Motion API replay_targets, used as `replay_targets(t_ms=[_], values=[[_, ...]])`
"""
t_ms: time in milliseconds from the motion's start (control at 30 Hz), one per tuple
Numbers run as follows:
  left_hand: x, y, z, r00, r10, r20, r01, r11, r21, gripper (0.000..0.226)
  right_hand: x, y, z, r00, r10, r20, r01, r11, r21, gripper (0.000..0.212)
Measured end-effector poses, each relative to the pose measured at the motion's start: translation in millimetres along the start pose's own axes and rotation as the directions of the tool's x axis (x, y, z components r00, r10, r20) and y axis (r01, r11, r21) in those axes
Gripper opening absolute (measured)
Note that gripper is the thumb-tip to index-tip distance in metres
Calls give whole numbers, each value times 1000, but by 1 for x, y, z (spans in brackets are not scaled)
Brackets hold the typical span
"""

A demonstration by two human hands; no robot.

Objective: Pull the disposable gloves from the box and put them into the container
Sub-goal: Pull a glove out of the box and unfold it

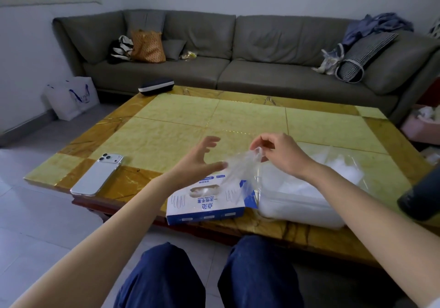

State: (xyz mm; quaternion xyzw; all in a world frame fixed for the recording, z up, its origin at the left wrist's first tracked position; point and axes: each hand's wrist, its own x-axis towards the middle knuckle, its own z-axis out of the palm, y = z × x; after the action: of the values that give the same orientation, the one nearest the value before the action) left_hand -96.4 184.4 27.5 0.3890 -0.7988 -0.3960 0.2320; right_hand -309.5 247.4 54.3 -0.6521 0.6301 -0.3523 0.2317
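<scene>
On the left of the glossy, yellow-and-amber stone-patterned surface (181,117) lies a flat silver smartphone (97,175), camera side up. Next comes the left hand (197,162), raised above the box with its fingers spread and its grip released, holding nothing; the thumb tip sits just beside the glove. Beneath it the glove box (209,200), a low blue-and-white cardboard carton, rests at the near edge, and more pale film shows through its oval slot, so it is not yet emptied. A single disposable glove (238,167), thin, clear and crinkled, stretches up from the slot towards the right. The right hand (281,155) holds its upper end in a fingertip pinch grip. Whether the lower end has cleared the slot is hard to tell. Just right of the box stands the container (304,203), a translucent rectangular plastic tub with rounded corners, already holding a loose, cloudy heap of gloves. The job looks well under way: this glove still needs dropping in, then the rest. A dark matte bottle (421,195) stands at the far right.
</scene>
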Motion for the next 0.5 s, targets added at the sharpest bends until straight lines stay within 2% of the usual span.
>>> replay_targets(t_ms=[67,133,267,300,433,500], values=[[-2,18,10,994,69,81,-70,997,9,67,-5,-3,0,1000,-25,-2,25,999,-26,26],[-2,29,18,987,104,121,-104,995,-10,63,-9,-4,-3,999,-38,-13,37,998,-58,26],[-5,41,26,992,70,101,-55,988,-142,51,-10,3,-10,995,-16,-101,9,998,-61,26],[-5,43,28,995,57,80,-48,993,-112,48,-10,4,-11,993,0,-120,-6,999,-48,25],[4,41,32,997,79,3,-78,974,211,19,-12,5,-10,994,33,-105,-31,999,19,26],[10,41,30,997,58,-47,-48,977,206,13,-15,6,-9,997,42,-63,-41,999,14,32]])
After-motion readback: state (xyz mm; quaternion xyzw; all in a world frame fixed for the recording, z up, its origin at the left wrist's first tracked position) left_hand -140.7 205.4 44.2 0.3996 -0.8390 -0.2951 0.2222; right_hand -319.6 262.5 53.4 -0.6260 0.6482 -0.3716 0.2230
